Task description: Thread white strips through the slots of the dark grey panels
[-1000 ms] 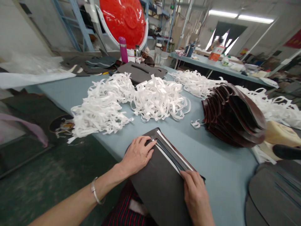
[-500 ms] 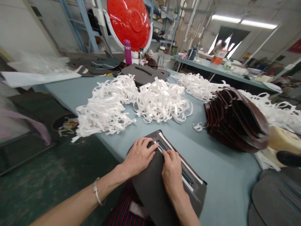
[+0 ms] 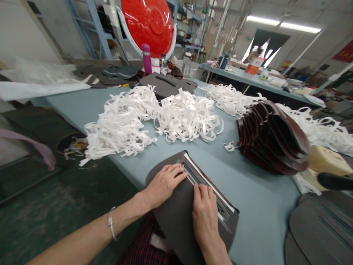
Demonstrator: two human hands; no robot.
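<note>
A dark grey panel (image 3: 176,217) with a long narrow slot (image 3: 193,176) lies in front of me at the table's near edge. White strips run along the slot; the white strip (image 3: 206,176) on its far side shows best. My left hand (image 3: 165,184) lies on the panel with fingers stretched out, the fingertips at the slot's upper end. Lower down, my right hand (image 3: 205,209) has its fingers curled and pressed together on the near slot edge, over the strip there. Its fingers cover part of that strip.
Piles of white strips (image 3: 189,117) lie across the blue-green table (image 3: 132,169). A stack of dark brown curved pieces (image 3: 273,140) stands to the right, with more grey slotted panels (image 3: 320,228) at the near right. A purple bottle (image 3: 146,59) stands behind; a person is far back.
My right hand has slid a little down along the slot, away from my left hand, baring more of the slot between them. The left hand stays at the upper end.
</note>
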